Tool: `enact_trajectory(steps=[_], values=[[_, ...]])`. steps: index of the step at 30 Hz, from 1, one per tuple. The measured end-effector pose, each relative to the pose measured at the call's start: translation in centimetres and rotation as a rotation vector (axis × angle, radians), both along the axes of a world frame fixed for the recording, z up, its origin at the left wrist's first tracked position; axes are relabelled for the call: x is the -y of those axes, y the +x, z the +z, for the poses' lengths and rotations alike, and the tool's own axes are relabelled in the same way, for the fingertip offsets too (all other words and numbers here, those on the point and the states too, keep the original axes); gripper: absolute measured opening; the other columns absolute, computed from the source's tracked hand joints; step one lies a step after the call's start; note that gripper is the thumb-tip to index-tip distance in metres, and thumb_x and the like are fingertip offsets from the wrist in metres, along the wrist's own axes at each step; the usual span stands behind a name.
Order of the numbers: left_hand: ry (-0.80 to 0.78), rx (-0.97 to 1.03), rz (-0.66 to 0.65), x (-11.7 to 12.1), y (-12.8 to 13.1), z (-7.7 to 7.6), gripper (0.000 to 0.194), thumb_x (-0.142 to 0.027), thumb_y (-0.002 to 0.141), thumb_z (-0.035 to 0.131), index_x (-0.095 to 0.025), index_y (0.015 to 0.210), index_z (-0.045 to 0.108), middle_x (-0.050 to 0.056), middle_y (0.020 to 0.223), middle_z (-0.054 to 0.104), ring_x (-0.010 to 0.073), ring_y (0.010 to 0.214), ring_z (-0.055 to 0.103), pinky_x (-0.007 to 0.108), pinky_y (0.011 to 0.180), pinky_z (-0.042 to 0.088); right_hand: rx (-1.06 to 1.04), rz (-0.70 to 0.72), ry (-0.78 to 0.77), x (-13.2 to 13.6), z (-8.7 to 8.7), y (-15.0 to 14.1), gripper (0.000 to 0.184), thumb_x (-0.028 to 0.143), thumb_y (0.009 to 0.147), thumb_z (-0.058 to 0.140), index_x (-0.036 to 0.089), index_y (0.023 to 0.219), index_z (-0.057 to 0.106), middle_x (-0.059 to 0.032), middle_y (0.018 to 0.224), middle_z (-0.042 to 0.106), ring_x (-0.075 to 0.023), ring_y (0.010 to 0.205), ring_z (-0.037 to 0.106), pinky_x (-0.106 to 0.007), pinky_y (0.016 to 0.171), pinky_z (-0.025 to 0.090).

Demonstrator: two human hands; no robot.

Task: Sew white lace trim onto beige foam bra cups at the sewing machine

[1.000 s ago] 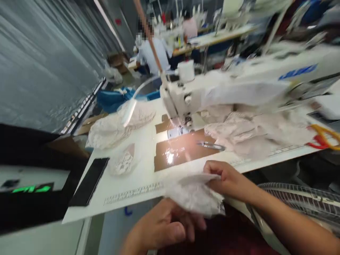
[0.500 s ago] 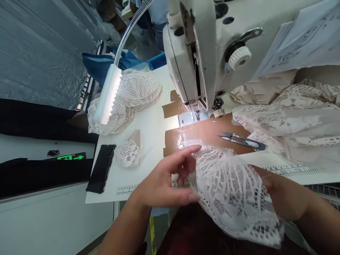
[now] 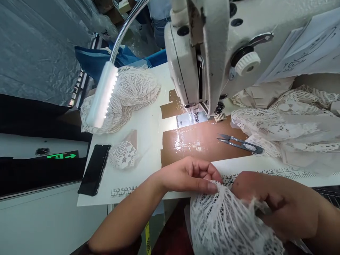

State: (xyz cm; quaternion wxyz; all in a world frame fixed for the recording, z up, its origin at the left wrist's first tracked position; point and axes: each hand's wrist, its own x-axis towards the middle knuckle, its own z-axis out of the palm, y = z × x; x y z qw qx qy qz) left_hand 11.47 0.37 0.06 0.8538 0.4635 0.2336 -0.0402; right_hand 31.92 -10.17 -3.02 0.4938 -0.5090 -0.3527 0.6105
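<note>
A white lace bra cup (image 3: 225, 216) hangs over the table's front edge, between my hands. My left hand (image 3: 198, 175) pinches its upper edge between thumb and curled fingers, and the lace gathers into folds there. My right hand (image 3: 281, 205) grips the cup's right side; its fingertips are partly hidden by the lace. Beyond them lie black thread snips (image 3: 240, 143), on brown tape (image 3: 207, 138) stuck to the table in front of the sewing machine (image 3: 186, 63).
Stacked lace cups (image 3: 138, 86) stand at left under a lit lamp (image 3: 102, 95). A single lace piece (image 3: 123, 154) and a black phone (image 3: 94, 170) lie nearer. More lace pieces (image 3: 287, 124) are heaped at right. A printed ruler (image 3: 287, 172) runs along the front edge.
The lace cup has come down toward me and turned. My left hand has closed from spread fingers onto its edge, and my right hand has come out from behind it.
</note>
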Motion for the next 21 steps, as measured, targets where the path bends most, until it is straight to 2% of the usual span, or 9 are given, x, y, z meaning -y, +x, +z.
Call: enact_trajectory(steps=[3,8,10,12,14,15,17,19,21], values=[[0.182,-0.083,0.147,0.2,-1.2,0.2,0.029,-0.040,0.083,0.069,-0.012,0.078,0.064,0.000,0.064,0.055,0.0074,0.056,0.048,0.019,0.052,0.040,0.045,-0.035,0.024,-0.3,0.2,-0.2,0.044,0.044,0.083,0.064,0.023,0.121,0.063,-0.0061,0.102,0.070,-0.0252,0.094,0.065,-0.037,0.077,0.055],[1.191,-0.229,0.318,1.5,-3.8,2.6,0.014,-0.023,0.091,0.057,-0.016,0.091,0.068,0.003,0.072,0.060,0.0114,0.066,0.052,0.022,0.059,0.042,0.230,0.033,0.040,-0.4,0.3,0.7,0.060,0.038,0.079,0.069,0.026,0.136,0.054,-0.0063,0.102,0.071,-0.0240,0.087,0.067,-0.036,0.073,0.055],[1.399,-0.200,0.261,2.6,-4.5,4.2,0.013,-0.018,0.089,0.057,-0.019,0.095,0.068,0.003,0.072,0.062,0.0133,0.067,0.055,0.025,0.064,0.046,0.347,0.120,0.036,-0.4,0.4,1.1,0.071,0.033,0.079,0.069,0.029,0.145,0.043,-0.0054,0.102,0.072,-0.0235,0.087,0.067,-0.035,0.073,0.055],[1.371,-0.062,0.104,3.6,-4.7,5.8,0.014,-0.017,0.089,0.057,-0.023,0.091,0.069,0.002,0.073,0.065,0.0144,0.068,0.059,0.030,0.075,0.051,0.429,0.161,0.071,-0.6,0.7,1.0,0.075,0.030,0.080,0.069,0.031,0.148,0.039,-0.0055,0.107,0.071,-0.0243,0.094,0.067,-0.034,0.076,0.055],[1.250,0.138,-0.047,4.1,-4.2,6.7,0.017,-0.019,0.091,0.056,-0.026,0.086,0.070,0.000,0.076,0.068,0.0147,0.072,0.063,0.032,0.086,0.052,0.446,0.224,0.161,-0.8,1.4,0.7,0.063,0.027,0.081,0.068,0.031,0.141,0.050,-0.0061,0.112,0.070,-0.0251,0.100,0.065,-0.034,0.079,0.054],[1.207,0.199,-0.041,4.1,-3.8,6.7,0.017,-0.019,0.091,0.056,-0.027,0.084,0.069,0.000,0.078,0.068,0.0150,0.075,0.064,0.033,0.090,0.052,0.428,0.304,0.218,-1.0,1.9,0.4,0.053,0.025,0.083,0.065,0.031,0.134,0.057,-0.0061,0.113,0.070,-0.0246,0.100,0.065,-0.033,0.079,0.053],[1.182,0.202,0.144,3.6,-2.9,5.9,0.012,-0.021,0.089,0.059,-0.024,0.081,0.067,0.004,0.092,0.069,0.0179,0.090,0.064,0.036,0.096,0.049,0.340,0.507,0.308,-1.3,2.9,-0.2,0.033,0.022,0.087,0.057,0.028,0.117,0.070,-0.0055,0.103,0.072,-0.0220,0.091,0.066,-0.031,0.077,0.053],[1.152,0.108,0.383,3.0,-2.1,4.1,0.008,-0.024,0.087,0.061,-0.020,0.081,0.062,0.009,0.109,0.064,0.0209,0.103,0.060,0.038,0.095,0.048,0.234,0.640,0.335,-1.6,3.6,-0.8,0.027,0.021,0.091,0.050,0.026,0.102,0.074,-0.0048,0.090,0.072,-0.0204,0.082,0.066,-0.031,0.077,0.051],[1.059,0.067,0.444,2.8,-1.7,2.0,0.013,-0.026,0.090,0.055,-0.018,0.080,0.055,0.009,0.099,0.062,0.0173,0.091,0.059,0.031,0.083,0.049,0.171,0.652,0.317,-1.8,3.7,-1.0,0.027,0.024,0.093,0.048,0.024,0.094,0.075,-0.0050,0.085,0.071,-0.0210,0.082,0.065,-0.033,0.080,0.050]])
